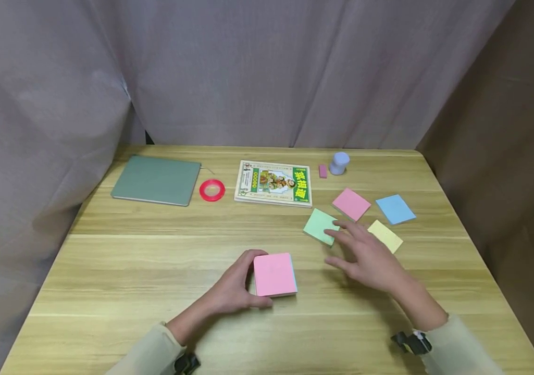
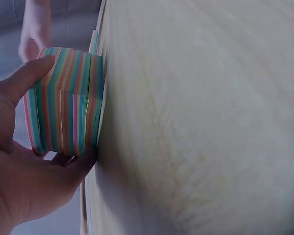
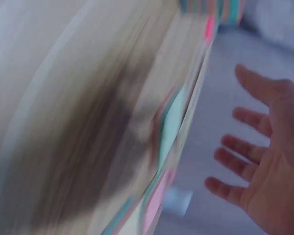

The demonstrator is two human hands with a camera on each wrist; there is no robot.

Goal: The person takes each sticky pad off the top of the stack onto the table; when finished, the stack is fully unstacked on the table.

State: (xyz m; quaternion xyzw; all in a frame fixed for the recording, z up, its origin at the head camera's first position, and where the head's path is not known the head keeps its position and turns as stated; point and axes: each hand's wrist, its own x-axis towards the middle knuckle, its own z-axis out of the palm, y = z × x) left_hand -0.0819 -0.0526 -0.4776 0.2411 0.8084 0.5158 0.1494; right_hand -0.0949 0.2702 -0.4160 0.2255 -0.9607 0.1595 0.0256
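My left hand [image 1: 235, 289] grips a tall stack of sticky notes [image 1: 275, 275] at the middle front of the table, its top sheet pink. In the left wrist view the sticky-note stack [image 2: 63, 105] shows many coloured layers, with the thumb on one side and fingers on the opposite one. To the right, my right hand [image 1: 372, 260] hovers with fingers spread and holds nothing. Its fingertips overlap a green sticky-note pad [image 1: 317, 226] in the head view; the right wrist view shows them apart from the green pad [image 3: 171, 127]. Pink [image 1: 351, 203], blue [image 1: 395, 209] and yellow [image 1: 385, 236] pads lie around it.
Along the back of the wooden table [image 1: 121, 291] lie a green notebook [image 1: 156, 180], a red tape roll [image 1: 212, 190], an illustrated book [image 1: 273, 183] and a small pink block [image 1: 323, 171]. A pale lavender cylinder [image 1: 339, 163] stands beside the block. Grey curtains [image 1: 229, 73] hang behind.
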